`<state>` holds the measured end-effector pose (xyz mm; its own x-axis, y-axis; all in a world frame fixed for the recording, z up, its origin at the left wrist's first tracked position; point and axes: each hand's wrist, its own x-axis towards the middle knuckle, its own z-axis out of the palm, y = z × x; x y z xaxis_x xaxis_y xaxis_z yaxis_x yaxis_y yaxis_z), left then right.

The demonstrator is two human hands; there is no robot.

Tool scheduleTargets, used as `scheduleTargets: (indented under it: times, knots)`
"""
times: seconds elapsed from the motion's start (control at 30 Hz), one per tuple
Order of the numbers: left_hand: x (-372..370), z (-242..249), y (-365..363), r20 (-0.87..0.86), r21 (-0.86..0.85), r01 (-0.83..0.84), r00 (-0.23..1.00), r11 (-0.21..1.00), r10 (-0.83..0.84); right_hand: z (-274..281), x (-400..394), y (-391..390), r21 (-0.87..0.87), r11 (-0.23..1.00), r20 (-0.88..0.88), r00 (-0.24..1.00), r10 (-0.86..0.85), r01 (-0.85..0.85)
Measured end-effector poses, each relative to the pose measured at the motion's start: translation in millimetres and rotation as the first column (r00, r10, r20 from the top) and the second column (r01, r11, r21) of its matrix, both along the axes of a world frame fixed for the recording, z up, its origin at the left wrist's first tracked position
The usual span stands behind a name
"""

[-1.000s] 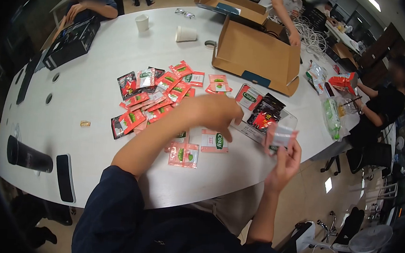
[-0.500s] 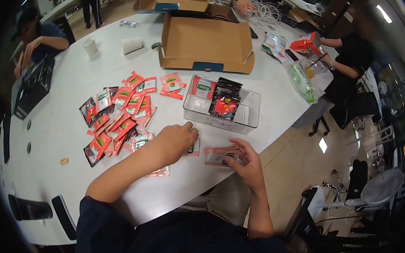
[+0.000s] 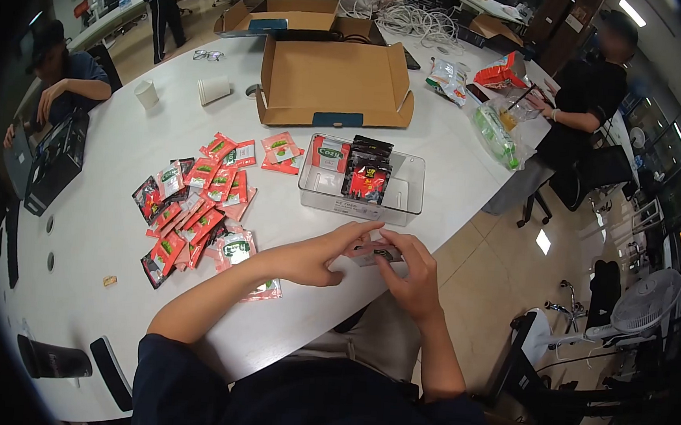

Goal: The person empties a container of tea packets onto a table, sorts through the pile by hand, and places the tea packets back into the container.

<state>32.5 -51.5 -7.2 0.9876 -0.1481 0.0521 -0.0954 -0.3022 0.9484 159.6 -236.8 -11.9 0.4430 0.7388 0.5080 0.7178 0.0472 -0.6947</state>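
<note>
Near the table's front edge, my right hand (image 3: pixel 411 273) grips red and white sachets (image 3: pixel 375 253) between thumb and fingers. My left hand (image 3: pixel 323 255) is beside them, its fingers stretched toward the sachets' upper left edge and its thumb apart. Just beyond both hands stands a clear plastic bin (image 3: pixel 405 187). A red Cozy sachet (image 3: pixel 329 154) stands upright in its left part, with a row of black and red sachets (image 3: pixel 369 181) in the middle. Left of the bin lies a loose pile of red and black sachets (image 3: pixel 198 217).
An open cardboard box (image 3: pixel 334 78) lies behind the bin. Paper cups (image 3: pixel 214 90), glasses (image 3: pixel 208 55), white cables (image 3: pixel 417 20) and snack bags (image 3: pixel 448 79) are farther off. People are at the left, right and far sides. A black cup (image 3: pixel 54 358) is at the lower left.
My left hand has moved right to the sachets at my right hand, and its fingers have opened out. The sachet that was under my left hand no longer shows there.
</note>
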Motion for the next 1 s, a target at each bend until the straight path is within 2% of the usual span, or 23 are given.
scheduleTargets:
  times: [0.03,0.07,0.1,0.13,0.17,0.2,0.23,0.27,0.3,0.43,0.5,0.53,0.63,0.7,0.8,0.9,1.0]
  knots:
    - [4,-15,-4,0.095,0.004,-0.037,0.995,0.999,0.036,-1,1,3,-0.002,1.000,0.002,1.000,0.004,-0.004]
    - [8,-22,-8,0.191,0.006,-0.076,0.979,0.997,0.073,-2,2,7,-0.003,1.000,0.168,0.986,0.015,-0.015]
    - [9,-27,-13,0.195,0.004,-0.084,0.977,0.996,0.082,-4,4,10,-0.004,1.000,0.330,0.944,0.027,-0.028]
    - [11,-30,-18,0.192,0.014,-0.189,0.964,0.982,0.183,-6,5,12,-0.007,0.999,0.333,0.942,0.040,-0.040]
    - [11,-31,-22,0.189,0.023,-0.296,0.939,0.955,0.287,-10,5,13,-0.024,0.999,0.331,0.943,0.029,-0.022]
    - [12,-29,-24,0.192,0.023,-0.321,0.931,0.947,0.311,-12,4,16,-0.039,0.999,0.329,0.944,0.023,-0.011]
    - [11,-27,-24,0.183,-0.058,-0.323,0.927,0.944,0.329,-14,2,16,-0.036,0.999,0.329,0.943,0.048,-0.038]
    - [10,-27,-25,0.169,-0.141,-0.325,0.923,0.935,0.347,-15,0,12,-0.018,0.999,0.279,0.959,0.047,-0.044]
    - [11,-28,-24,0.161,-0.145,-0.351,0.914,0.925,0.372,-15,-1,11,-0.004,0.999,0.224,0.973,0.048,-0.048]
    - [10,-39,-23,0.231,-0.057,-0.419,0.878,0.906,0.420,-16,-4,21,-0.016,0.999,0.138,0.989,0.047,-0.045]
    - [13,-38,-22,0.278,-0.014,-0.460,0.851,0.888,0.445,-22,3,21,-0.064,0.994,0.277,0.955,0.105,-0.091]
    - [13,-38,-22,0.284,-0.018,-0.443,0.857,0.897,0.429,-20,3,20,-0.064,0.993,0.280,0.953,0.118,-0.104]
    - [16,-42,-16,0.283,0.005,-0.439,0.862,0.898,0.420,-13,0,23,-0.017,0.994,0.235,0.966,0.106,-0.105]
    - [15,-46,-20,0.274,0.019,-0.441,0.865,0.897,0.419,-13,1,25,-0.139,0.989,0.152,0.986,0.075,-0.054]
    - [16,-42,-19,0.262,0.011,-0.456,0.860,0.890,0.438,-10,0,21,-0.087,0.993,0.082,0.993,0.083,-0.076]
    - [15,-44,-21,0.276,0.023,-0.453,0.860,0.891,0.430,-15,3,25,-0.136,0.987,0.074,0.993,0.096,-0.086]
    - [18,-48,-16,0.259,0.089,-0.473,0.861,0.876,0.438,-13,2,24,-0.096,0.989,0.045,0.992,0.115,-0.111]
